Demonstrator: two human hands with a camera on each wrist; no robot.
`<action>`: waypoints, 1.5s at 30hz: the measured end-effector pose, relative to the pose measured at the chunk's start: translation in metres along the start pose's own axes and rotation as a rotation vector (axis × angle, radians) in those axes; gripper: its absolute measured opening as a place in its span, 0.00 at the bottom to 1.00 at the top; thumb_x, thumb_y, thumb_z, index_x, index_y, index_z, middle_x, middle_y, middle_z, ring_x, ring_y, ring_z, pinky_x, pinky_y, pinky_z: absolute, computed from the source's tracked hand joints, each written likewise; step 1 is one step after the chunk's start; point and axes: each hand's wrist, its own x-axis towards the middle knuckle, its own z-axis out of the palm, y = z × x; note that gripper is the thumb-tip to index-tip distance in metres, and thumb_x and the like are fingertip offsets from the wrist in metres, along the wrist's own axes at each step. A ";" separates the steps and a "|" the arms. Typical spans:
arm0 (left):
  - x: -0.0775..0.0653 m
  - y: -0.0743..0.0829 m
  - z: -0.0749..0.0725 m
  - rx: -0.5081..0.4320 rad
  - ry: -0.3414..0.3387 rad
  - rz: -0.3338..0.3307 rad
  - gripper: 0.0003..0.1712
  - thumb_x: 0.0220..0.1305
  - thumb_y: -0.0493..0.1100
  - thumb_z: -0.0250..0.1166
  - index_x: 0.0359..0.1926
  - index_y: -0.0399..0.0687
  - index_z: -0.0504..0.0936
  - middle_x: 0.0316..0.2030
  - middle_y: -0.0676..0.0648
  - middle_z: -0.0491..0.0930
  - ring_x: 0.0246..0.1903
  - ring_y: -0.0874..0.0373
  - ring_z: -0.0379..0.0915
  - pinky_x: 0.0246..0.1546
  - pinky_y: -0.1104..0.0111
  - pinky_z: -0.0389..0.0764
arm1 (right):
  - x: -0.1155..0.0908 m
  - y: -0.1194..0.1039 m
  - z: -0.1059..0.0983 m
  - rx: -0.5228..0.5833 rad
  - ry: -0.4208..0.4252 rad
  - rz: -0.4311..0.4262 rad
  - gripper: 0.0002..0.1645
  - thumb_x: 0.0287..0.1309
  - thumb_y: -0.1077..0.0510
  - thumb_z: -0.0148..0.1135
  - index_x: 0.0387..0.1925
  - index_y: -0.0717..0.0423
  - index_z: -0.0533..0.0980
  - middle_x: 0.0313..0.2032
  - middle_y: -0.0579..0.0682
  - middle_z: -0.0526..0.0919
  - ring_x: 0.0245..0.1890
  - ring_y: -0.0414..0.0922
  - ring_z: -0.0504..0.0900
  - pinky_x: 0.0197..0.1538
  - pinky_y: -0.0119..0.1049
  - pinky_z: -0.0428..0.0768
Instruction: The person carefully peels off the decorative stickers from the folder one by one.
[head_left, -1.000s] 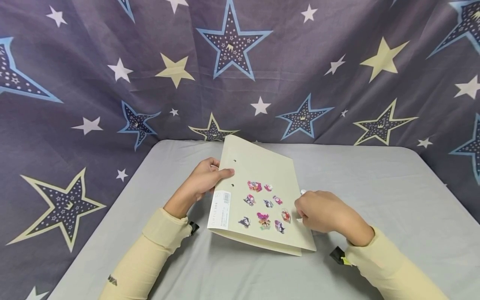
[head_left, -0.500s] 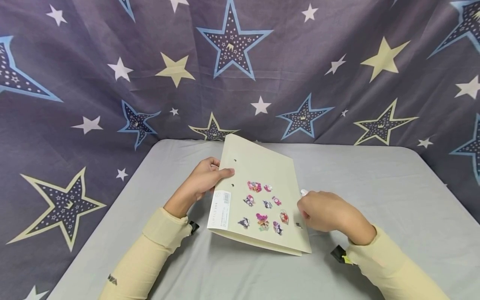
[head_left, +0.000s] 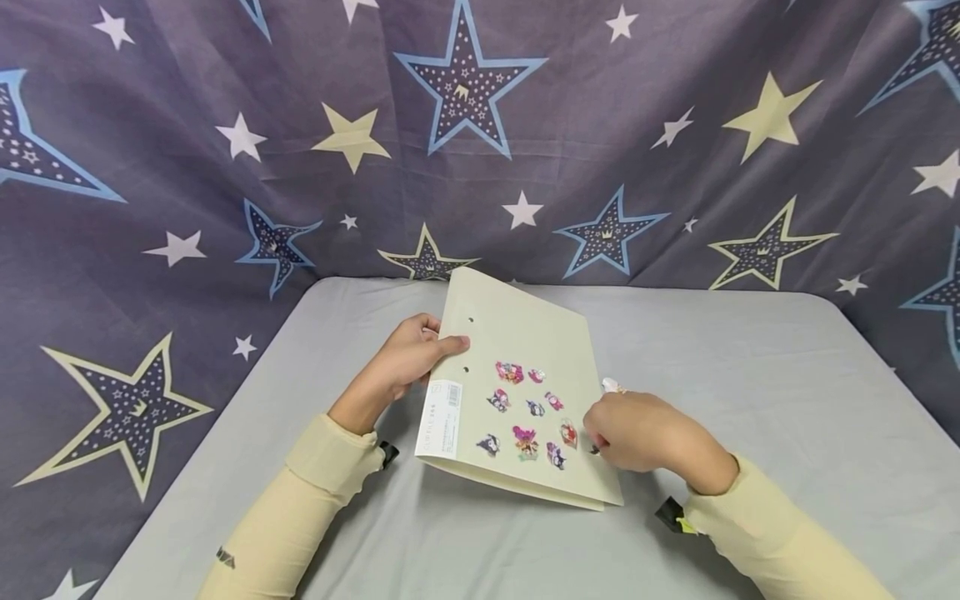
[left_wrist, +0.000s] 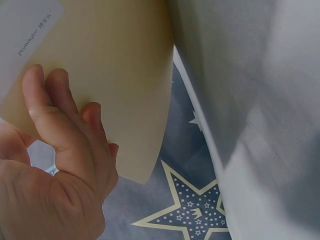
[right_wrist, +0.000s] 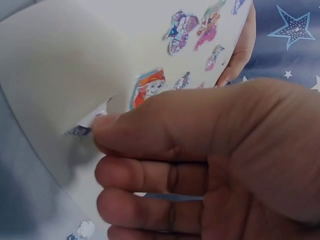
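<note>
A cream folder (head_left: 525,333) stands tilted on the table, its front dotted with several shiny cartoon stickers (head_left: 527,443). My left hand (head_left: 408,354) grips its left edge, thumb on the front; in the left wrist view the fingers (left_wrist: 60,120) lie against the other side. At the folder's lower right, my right hand (head_left: 637,429) pinches a small sticker (right_wrist: 80,131), whose white underside shows along a lifted edge. Most of that sticker is hidden by the thumb. A small white piece (head_left: 611,385) with a printed patch pokes out above the right hand; what holds it is hidden.
The folder rests on a table (head_left: 750,375) covered in grey cloth. Behind it hangs a dark curtain (head_left: 562,108) with a star pattern. A white label (head_left: 441,421) with a barcode is on the folder's lower left.
My right hand first shifts slightly right, baring a small sticker near the folder's edge, then comes back left and down over it. The left hand stays in place.
</note>
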 end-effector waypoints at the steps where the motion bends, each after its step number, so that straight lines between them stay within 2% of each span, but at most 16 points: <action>1: 0.000 0.000 0.000 -0.006 0.001 -0.001 0.23 0.67 0.44 0.68 0.51 0.34 0.68 0.27 0.44 0.86 0.11 0.61 0.72 0.12 0.70 0.66 | 0.001 0.001 0.001 0.006 0.003 -0.004 0.23 0.50 0.72 0.63 0.14 0.46 0.64 0.15 0.39 0.59 0.19 0.37 0.58 0.27 0.32 0.59; 8: 0.001 -0.002 0.000 -0.009 -0.002 -0.001 0.23 0.67 0.44 0.68 0.50 0.34 0.67 0.26 0.44 0.86 0.11 0.62 0.71 0.11 0.71 0.66 | 0.004 0.005 0.005 0.041 0.017 -0.029 0.23 0.45 0.68 0.66 0.13 0.43 0.64 0.14 0.36 0.60 0.18 0.35 0.58 0.28 0.32 0.60; 17: 0.002 -0.002 0.000 -0.017 -0.004 0.007 0.23 0.67 0.44 0.69 0.50 0.34 0.67 0.26 0.44 0.86 0.11 0.62 0.72 0.11 0.71 0.65 | 0.003 0.012 0.001 0.014 0.057 -0.009 0.22 0.42 0.67 0.66 0.13 0.44 0.64 0.15 0.37 0.60 0.19 0.37 0.59 0.26 0.32 0.59; 22: 0.002 -0.002 0.000 -0.009 -0.005 -0.003 0.23 0.67 0.44 0.69 0.49 0.35 0.67 0.26 0.44 0.86 0.10 0.62 0.69 0.11 0.70 0.64 | 0.003 0.014 -0.001 0.017 0.062 0.002 0.22 0.41 0.66 0.67 0.13 0.43 0.64 0.15 0.37 0.60 0.20 0.37 0.59 0.26 0.32 0.59; 28: 0.001 -0.002 0.000 0.000 -0.007 -0.005 0.23 0.66 0.45 0.69 0.49 0.35 0.67 0.25 0.45 0.85 0.10 0.63 0.67 0.11 0.70 0.63 | 0.003 0.019 -0.004 0.014 0.064 0.026 0.22 0.43 0.65 0.70 0.14 0.44 0.66 0.16 0.38 0.64 0.22 0.39 0.63 0.28 0.33 0.62; 34: 0.001 -0.002 0.000 0.001 -0.009 -0.002 0.23 0.66 0.45 0.69 0.49 0.35 0.67 0.25 0.45 0.85 0.10 0.63 0.67 0.11 0.70 0.62 | 0.000 0.022 -0.009 0.010 0.112 0.025 0.21 0.43 0.67 0.65 0.14 0.45 0.64 0.16 0.38 0.59 0.20 0.38 0.58 0.26 0.32 0.58; 37: 0.001 -0.002 0.000 -0.006 -0.012 0.001 0.23 0.67 0.44 0.69 0.49 0.35 0.67 0.26 0.44 0.86 0.10 0.63 0.68 0.11 0.70 0.63 | -0.001 0.026 -0.012 0.001 0.131 0.033 0.19 0.44 0.67 0.65 0.14 0.45 0.66 0.16 0.39 0.61 0.20 0.38 0.60 0.26 0.33 0.60; 39: 0.001 -0.002 0.000 -0.009 -0.013 0.001 0.23 0.67 0.44 0.69 0.49 0.35 0.67 0.26 0.44 0.86 0.10 0.63 0.68 0.11 0.70 0.63 | -0.002 0.028 -0.013 0.000 0.131 0.039 0.18 0.45 0.67 0.64 0.15 0.45 0.67 0.17 0.39 0.63 0.20 0.39 0.62 0.26 0.33 0.61; 45: 0.000 -0.001 0.000 -0.006 -0.013 0.000 0.23 0.67 0.44 0.69 0.49 0.35 0.67 0.26 0.45 0.86 0.10 0.63 0.67 0.11 0.70 0.62 | -0.001 0.037 -0.014 0.011 0.102 0.101 0.21 0.50 0.69 0.60 0.15 0.46 0.63 0.17 0.41 0.59 0.19 0.39 0.57 0.25 0.34 0.58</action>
